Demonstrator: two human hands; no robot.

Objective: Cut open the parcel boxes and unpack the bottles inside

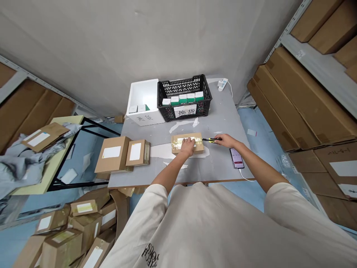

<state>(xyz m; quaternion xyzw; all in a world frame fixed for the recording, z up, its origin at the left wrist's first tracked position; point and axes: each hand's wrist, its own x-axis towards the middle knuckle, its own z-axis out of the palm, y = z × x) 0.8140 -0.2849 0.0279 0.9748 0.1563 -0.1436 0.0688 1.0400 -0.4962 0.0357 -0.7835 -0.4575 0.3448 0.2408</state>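
A small cardboard box wrapped in clear tape lies on the grey table, in the middle of the head view. My left hand rests on its top with the fingers laid over the tape and label, steadying it without wrapping round it. To the right, my right hand is closed round a black and yellow utility knife. The knife points left, and its tip reaches the box's right end; whether the blade cuts into the tape is too small to tell.
Two cardboard boxes stand at the table's left. Behind are a white foam bin and a black crate holding several white-green boxes. A charging phone lies at right. Parcels pile on the floor; shelves flank both sides.
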